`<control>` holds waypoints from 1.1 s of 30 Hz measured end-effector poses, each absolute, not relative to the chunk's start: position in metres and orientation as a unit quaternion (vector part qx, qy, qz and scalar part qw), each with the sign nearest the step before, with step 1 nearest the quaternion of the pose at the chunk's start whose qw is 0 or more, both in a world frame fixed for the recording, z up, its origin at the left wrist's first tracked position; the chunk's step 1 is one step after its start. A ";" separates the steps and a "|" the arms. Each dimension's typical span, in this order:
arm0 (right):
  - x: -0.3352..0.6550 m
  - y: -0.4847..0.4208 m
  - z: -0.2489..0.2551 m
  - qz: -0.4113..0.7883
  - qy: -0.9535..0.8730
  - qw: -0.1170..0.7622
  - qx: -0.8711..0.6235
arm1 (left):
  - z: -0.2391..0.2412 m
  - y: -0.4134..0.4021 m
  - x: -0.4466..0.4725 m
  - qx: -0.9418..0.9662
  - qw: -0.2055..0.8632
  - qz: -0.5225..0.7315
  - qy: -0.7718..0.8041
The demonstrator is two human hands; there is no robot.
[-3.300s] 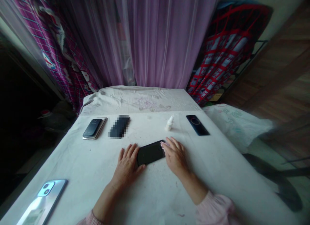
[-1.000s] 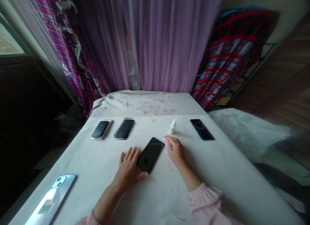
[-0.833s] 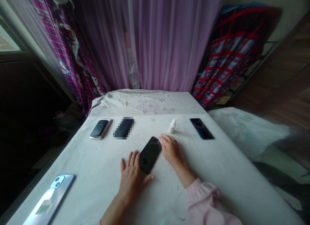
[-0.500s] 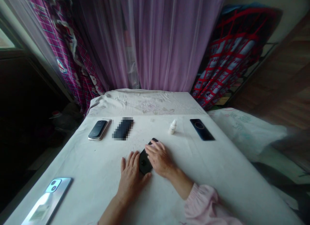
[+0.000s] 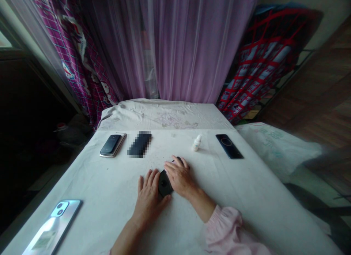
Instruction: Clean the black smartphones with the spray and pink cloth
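A black phone (image 5: 165, 189) with a dark round mark lies slanted on the white-covered table in front of me. My left hand (image 5: 148, 194) rests flat at its left side, fingers stretched and apart. Its index finger touches the phone's edge, and the thumb lies by the lower end. Across the phone's upper part lies my right hand (image 5: 181, 178), fingers bent and pressing down. A sliver of pale pink, apparently a cloth (image 5: 177, 162), shows beneath those fingers; most of it is hidden.
Behind my hands stands a small white bottle (image 5: 196, 143). A dark blue phone (image 5: 229, 147) lies to its right. Two stacked phones (image 5: 111, 145) and a pixelated dark object (image 5: 139, 144) lie back left. A silvery-blue phone (image 5: 55, 225) is near the left edge. Purple curtains (image 5: 189, 46) hang beyond.
My right hand has shifted very slightly over the phone's upper end, its fingers a little more spread there. My left hand keeps its place beside the phone. The view has tilted slightly.
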State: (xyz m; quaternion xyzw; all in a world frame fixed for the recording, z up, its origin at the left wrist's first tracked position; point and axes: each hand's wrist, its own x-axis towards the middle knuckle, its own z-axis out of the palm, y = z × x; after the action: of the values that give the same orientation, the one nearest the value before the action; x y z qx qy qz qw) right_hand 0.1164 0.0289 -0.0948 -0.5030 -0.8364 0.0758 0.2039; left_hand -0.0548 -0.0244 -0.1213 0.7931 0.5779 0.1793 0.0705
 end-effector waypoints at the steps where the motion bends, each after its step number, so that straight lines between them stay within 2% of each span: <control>1: 0.114 0.025 -0.093 0.077 -0.847 0.202 -0.486 | -0.122 -0.024 -0.055 0.794 0.073 0.179 0.577; 14: 0.161 0.037 -0.106 0.025 -0.768 0.230 -0.597 | -0.119 -0.023 -0.065 0.786 0.066 0.189 0.585; 24: 0.099 0.001 -0.090 0.089 -0.843 0.215 -0.485 | -0.119 -0.022 -0.064 0.780 0.071 0.189 0.592; 30: 0.144 0.014 -0.103 0.035 -0.792 0.220 -0.569 | -0.119 -0.023 -0.066 0.785 0.075 0.199 0.583; 33: 0.172 0.022 -0.115 0.017 -0.757 0.269 -0.595 | -0.119 -0.022 -0.067 0.787 0.078 0.203 0.577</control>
State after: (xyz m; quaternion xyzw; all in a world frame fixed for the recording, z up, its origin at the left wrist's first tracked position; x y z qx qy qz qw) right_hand 0.1724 0.0218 -0.1146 -0.5946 -0.7575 0.0169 0.2691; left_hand -0.0673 -0.0222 -0.1195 0.7872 0.5772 0.2029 0.0779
